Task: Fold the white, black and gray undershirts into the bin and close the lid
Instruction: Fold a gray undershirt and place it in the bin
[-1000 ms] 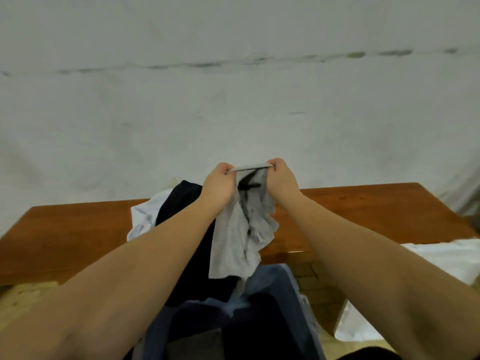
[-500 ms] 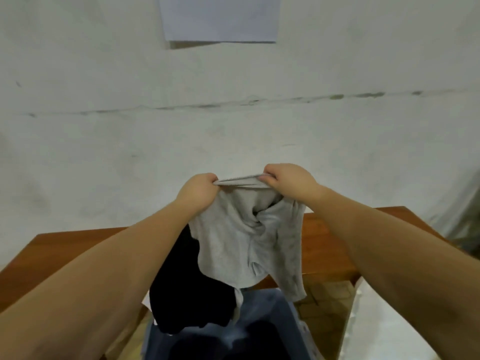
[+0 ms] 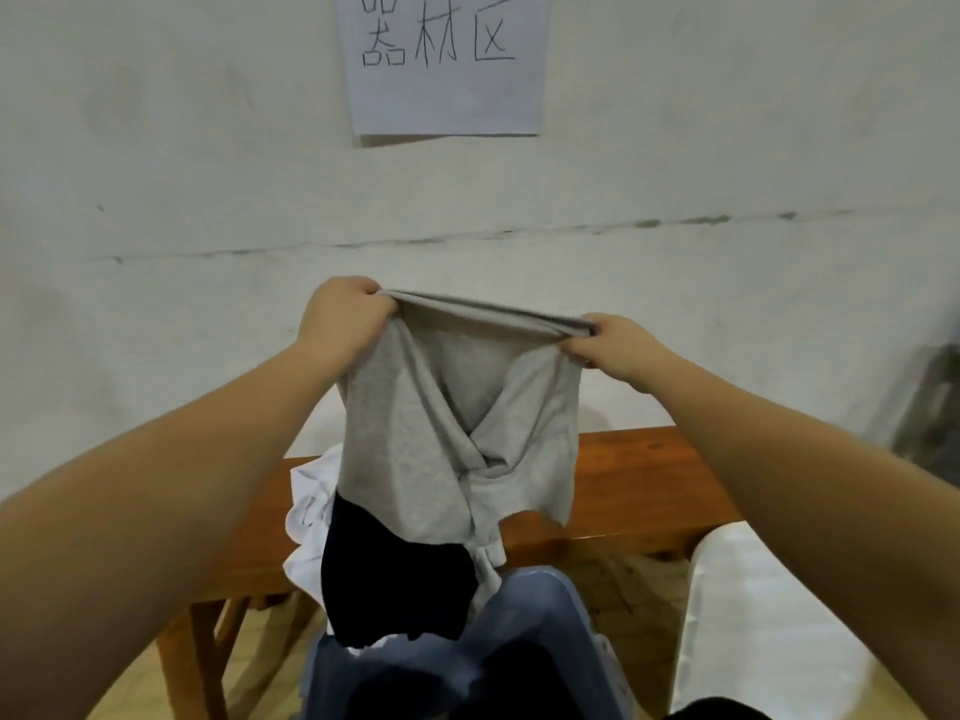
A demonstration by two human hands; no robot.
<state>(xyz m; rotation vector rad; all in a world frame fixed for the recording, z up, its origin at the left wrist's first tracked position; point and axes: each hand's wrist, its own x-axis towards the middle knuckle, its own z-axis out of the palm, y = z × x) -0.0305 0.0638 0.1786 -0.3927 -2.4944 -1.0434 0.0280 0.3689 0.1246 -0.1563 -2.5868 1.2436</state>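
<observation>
Gray undershirt [image 3: 457, 433] hangs in the air in front of you, above the bench [image 3: 639, 491], held up by its top edge. That edge is stretched taut between your two hands and runs nearly level, dipping a little toward your right. The shirt's long axis hangs straight down from there, with the lower end pointing at the bin [image 3: 540, 641]. Two bands of the fabric cross in a V at mid-height.

Your left hand [image 3: 340, 324] clenches the left end of the taut edge, fingers curled over the cloth. Your right hand [image 3: 615, 345] pinches the right end between thumb and fingers.

Below the gray shirt's lower left corner, a black undershirt [image 3: 389, 579] droops off the front edge of the bench and reaches the bin's rim. A white undershirt [image 3: 311, 511] lies bunched on the bench, just left of the black one and partly under it.

The bin is blue and sits open in front of the bench, directly under the gray shirt. A white sheet [image 3: 769, 615] lies to the right of the bin. On the wall above the bench hangs a paper sign [image 3: 441, 59] with handwritten characters.
</observation>
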